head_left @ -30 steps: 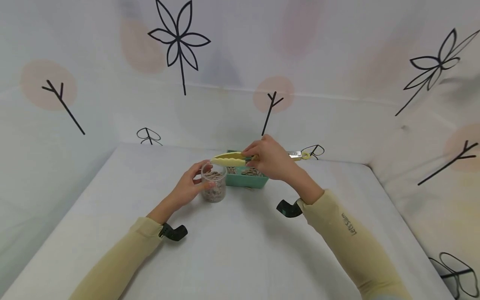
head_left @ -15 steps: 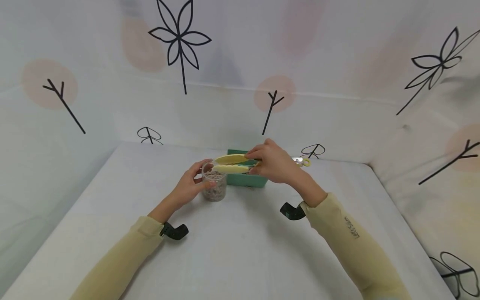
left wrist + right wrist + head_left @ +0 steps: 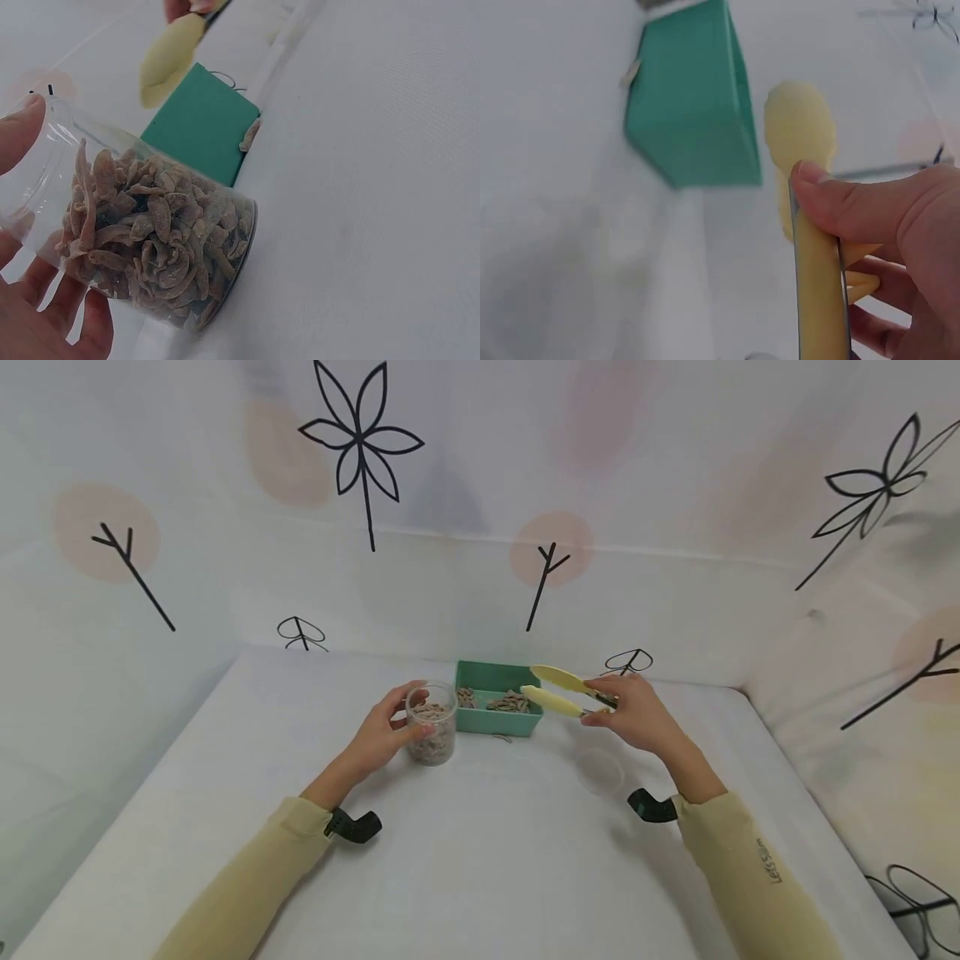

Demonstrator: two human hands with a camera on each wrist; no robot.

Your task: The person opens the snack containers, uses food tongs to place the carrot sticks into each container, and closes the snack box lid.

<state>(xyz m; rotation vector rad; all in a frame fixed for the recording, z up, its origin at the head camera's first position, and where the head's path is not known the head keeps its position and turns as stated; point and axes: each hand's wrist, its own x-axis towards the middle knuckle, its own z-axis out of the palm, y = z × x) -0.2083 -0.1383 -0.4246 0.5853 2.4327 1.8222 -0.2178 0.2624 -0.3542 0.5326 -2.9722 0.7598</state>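
My left hand grips a clear jar standing on the table, fingers and thumb around its side. Brownish, shrivelled dried pieces fill much of the jar. My right hand holds yellow-headed tongs, thumb on one arm of them in the right wrist view. Their two tips are spread apart with nothing between them, close to the right end of a green box. Inside that box lie two small heaps of similar pieces.
One loose piece lies on the white table against the box's front. A clear round lid rests on the table below my right hand. A patterned white cloth wall rises behind the table.
My right hand has carried the tongs from over the jar and box to the right, and their tips have spread wider. My left hand stays on the jar.
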